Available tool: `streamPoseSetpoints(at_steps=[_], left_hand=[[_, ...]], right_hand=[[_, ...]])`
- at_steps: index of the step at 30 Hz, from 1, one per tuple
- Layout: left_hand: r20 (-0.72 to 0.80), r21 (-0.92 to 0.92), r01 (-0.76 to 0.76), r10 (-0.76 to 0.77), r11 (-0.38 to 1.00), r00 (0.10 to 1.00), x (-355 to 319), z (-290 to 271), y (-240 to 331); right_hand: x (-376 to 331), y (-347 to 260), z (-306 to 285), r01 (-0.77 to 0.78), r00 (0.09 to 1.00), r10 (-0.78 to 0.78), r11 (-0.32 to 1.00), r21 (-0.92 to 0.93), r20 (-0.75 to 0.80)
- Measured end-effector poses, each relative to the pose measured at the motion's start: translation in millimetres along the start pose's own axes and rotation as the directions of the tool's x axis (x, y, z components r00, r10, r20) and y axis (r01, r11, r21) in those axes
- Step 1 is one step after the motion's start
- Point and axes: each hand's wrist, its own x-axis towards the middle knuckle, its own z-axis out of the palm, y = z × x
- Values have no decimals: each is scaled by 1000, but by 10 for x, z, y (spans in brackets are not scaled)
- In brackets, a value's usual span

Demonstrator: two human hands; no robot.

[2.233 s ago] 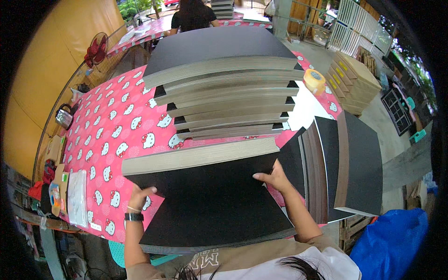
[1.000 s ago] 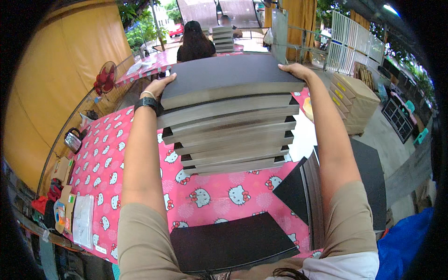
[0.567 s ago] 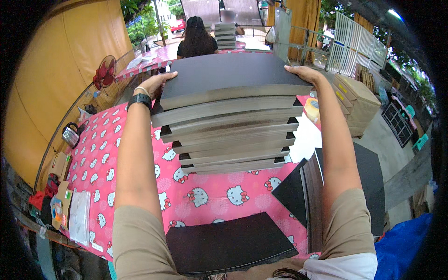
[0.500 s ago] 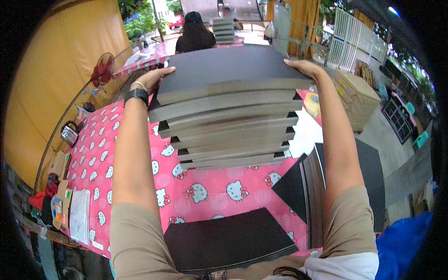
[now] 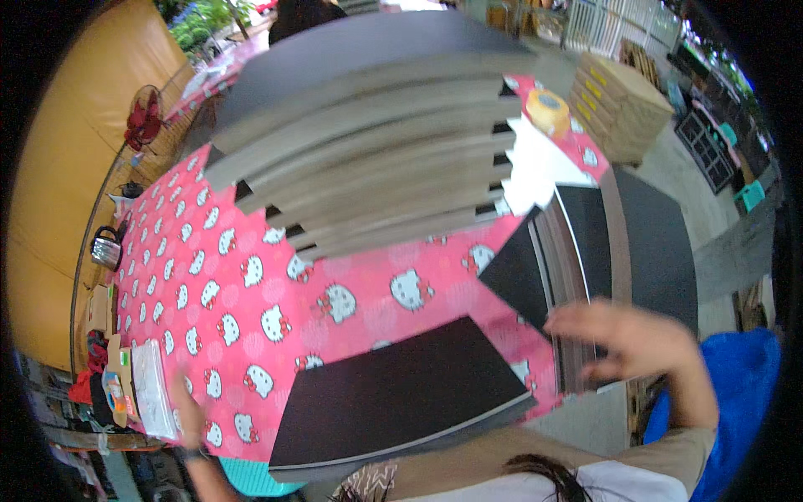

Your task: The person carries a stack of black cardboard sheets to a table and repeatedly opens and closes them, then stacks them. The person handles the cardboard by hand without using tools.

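A tall pile of grey boards with black tops (image 5: 376,167) stands on the pink table cover (image 5: 335,339), its layers staggered. Neither hand touches it. My right hand (image 5: 627,339), blurred, is over the near end of a smaller stack of dark boards (image 5: 569,276) at the right, fingers stretched and thumb apart; contact cannot be made out. Low at the left, my left hand (image 5: 189,410) is smeared by motion beside a clear plastic packet (image 5: 155,389); its fingers look straight and hold nothing visible. Close to my body lies a flat black board (image 5: 397,389).
A tape roll (image 5: 548,111) and a white sheet (image 5: 535,167) sit right of the pile. A steel kettle (image 5: 106,248) and red fan (image 5: 144,117) are at the left. Brown stacked cartons (image 5: 619,109) stand beyond the table; a blue sheet (image 5: 728,393) is at the lower right.
Both hands have let go of the tall pile's top edges and come back toward my body, the left to the lower left, the right to the lower right. The view has tilted down.
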Motion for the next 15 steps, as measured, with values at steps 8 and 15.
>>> streamPoseSetpoints(at_steps=[8, 15], left_hand=[[104, -746, 259, -277, 613, 955, -1340, 1412, 801], [-310, -898, -230, -169, 376, 936, -388, 1294, 1506]], right_hand=[[161, 257, 2057, 73, 825, 179, 907, 414, -537], [1009, 498, 2054, 416, 557, 193, 777, 473, -808]])
